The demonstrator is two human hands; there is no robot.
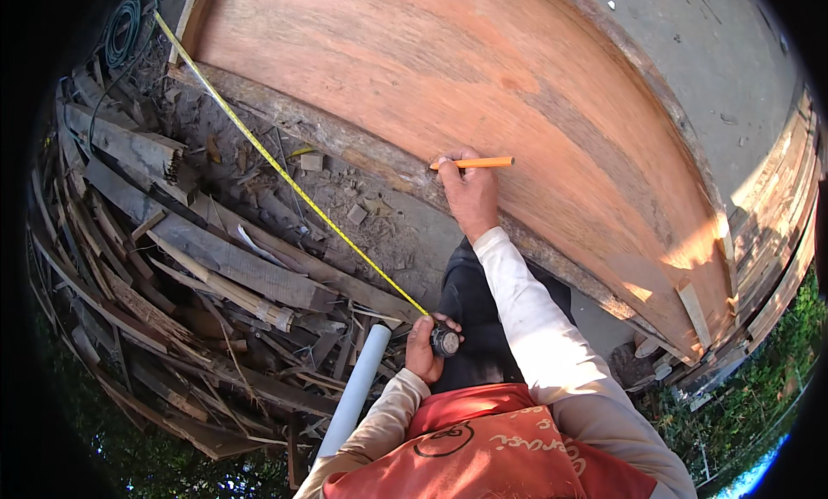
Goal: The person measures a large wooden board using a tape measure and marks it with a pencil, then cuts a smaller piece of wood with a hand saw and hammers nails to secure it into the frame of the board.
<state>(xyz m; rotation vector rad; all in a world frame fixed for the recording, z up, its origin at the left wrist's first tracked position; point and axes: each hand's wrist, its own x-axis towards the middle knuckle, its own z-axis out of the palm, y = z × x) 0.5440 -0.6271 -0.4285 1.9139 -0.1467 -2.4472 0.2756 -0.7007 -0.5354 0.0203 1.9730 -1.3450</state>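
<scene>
My left hand (pixel 422 348) is wrapped round a dark tape measure (pixel 445 339), held low in front of my body. From its case the yellow blade (pixel 297 188) runs out to the far left, ending near the corner of a wooden panel. In my right hand (pixel 473 193) an orange pencil (pixel 483 163) is pinched, its tip touching or close to the rough wooden edge strip (pixel 362 150). Reddish plywood (pixel 388 50) fills the panel beyond that strip. The hand rests at the panel's near edge.
Scrap boards (pixel 224 257) lie heaped on the left. A pale pipe (pixel 355 391) slants beside my left forearm. Coiled green hose (pixel 122 31) sits at the far left. Stacked planks (pixel 776 206) stand at the right, beside grey concrete (pixel 690 68). Wood chips litter the ground.
</scene>
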